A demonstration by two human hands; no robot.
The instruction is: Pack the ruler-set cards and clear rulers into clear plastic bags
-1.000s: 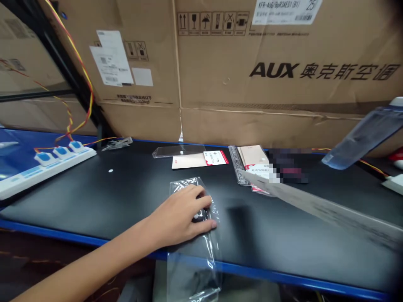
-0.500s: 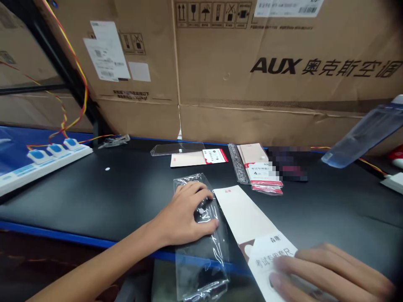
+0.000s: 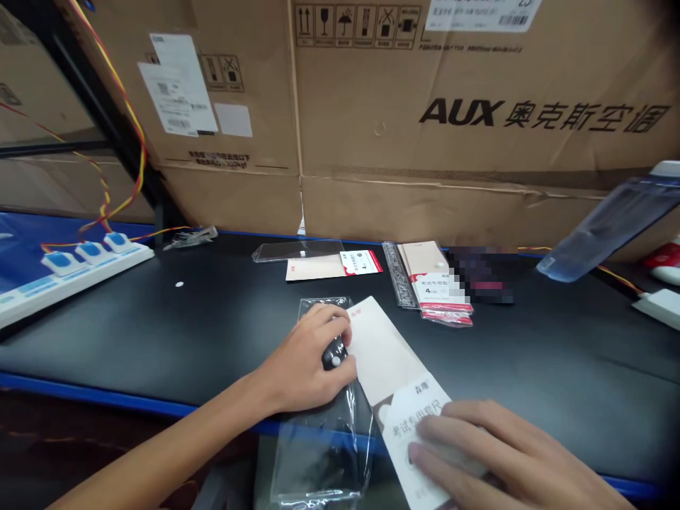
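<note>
A long clear plastic pouch [image 3: 319,460] with a white snap button lies over the front edge of the table. My left hand [image 3: 313,361] is closed on its upper part, fingers curled and thumb pressing down. From the right, my right hand [image 3: 504,446] pinches a long beige and white printed card [image 3: 390,354] by its near, white end. The card slants away to the left, its far end beside my left fingertips and overlapping the pouch's right side. Whether it touches the pouch is hard to tell.
At the back lie another clear pouch [image 3: 276,251], a printed card [image 3: 319,267] and a stack of packed cards [image 3: 425,265]. A power strip [image 3: 79,280] stands left. A clear plastic container [image 3: 600,230] leans at right. Cardboard boxes [image 3: 366,156] wall off the back.
The right hand came into view with the card and shifted it left, toward the left hand. The left hand has stayed on the pouch, whose near end swung a little left.
</note>
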